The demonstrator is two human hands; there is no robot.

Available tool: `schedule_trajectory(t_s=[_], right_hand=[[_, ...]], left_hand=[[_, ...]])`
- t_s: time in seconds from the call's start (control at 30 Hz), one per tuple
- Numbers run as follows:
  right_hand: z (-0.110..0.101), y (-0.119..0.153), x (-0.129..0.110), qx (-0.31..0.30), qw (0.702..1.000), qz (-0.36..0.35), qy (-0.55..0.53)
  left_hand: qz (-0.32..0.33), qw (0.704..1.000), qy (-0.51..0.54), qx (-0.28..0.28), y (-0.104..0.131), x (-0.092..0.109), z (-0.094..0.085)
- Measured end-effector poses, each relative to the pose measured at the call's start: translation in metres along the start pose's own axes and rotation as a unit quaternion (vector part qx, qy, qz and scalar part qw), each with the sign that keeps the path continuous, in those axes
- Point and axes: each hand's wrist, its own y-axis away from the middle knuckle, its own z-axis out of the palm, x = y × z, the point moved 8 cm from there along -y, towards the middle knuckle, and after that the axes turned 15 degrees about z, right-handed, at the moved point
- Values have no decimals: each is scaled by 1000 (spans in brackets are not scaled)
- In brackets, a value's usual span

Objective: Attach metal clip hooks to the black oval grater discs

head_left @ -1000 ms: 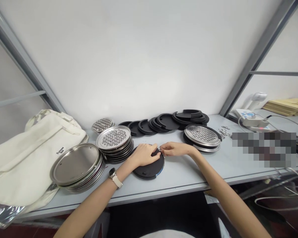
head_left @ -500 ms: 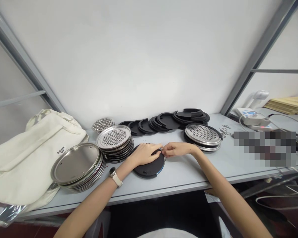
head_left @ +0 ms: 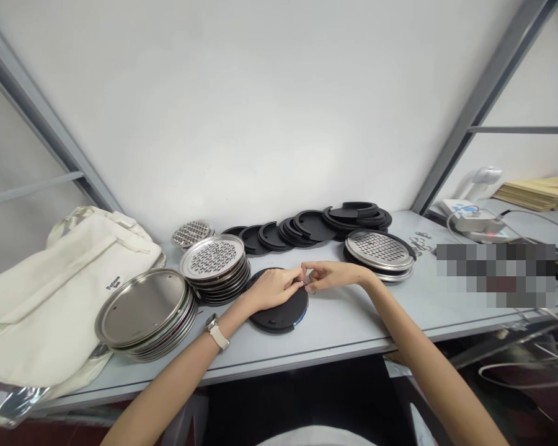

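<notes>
Left hand (head_left: 273, 288) rests over black disc (head_left: 279, 317), grip unclear; right hand (head_left: 325, 275) pinches 1 metal piece (head_left: 303, 283) at rim. Fastening looks unfinished; loose metal rings (head_left: 420, 241) lie unattached.

Soft light brightens the smooth white wall (head_left: 279, 111); dimness lies under the flat pale-grey tabletop (head_left: 344, 319); 1 patch at right is pixelated.

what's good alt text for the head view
A person's left hand lies on a black disc, with the right hand close beside it at the disc's edge. Around them on a grey table sit stacks of metal plates and more black discs.
</notes>
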Motion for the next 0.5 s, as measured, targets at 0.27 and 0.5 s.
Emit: schedule_trajectory(t_s=[0.27, 0.5], right_hand=[[-15, 11, -3, 31, 999, -38, -5], [-13, 3, 2, 39, 998, -41, 5]], left_hand=[[-82, 982, 128, 113, 2, -24, -3], [-85, 966, 191, 151, 2, -36, -2]])
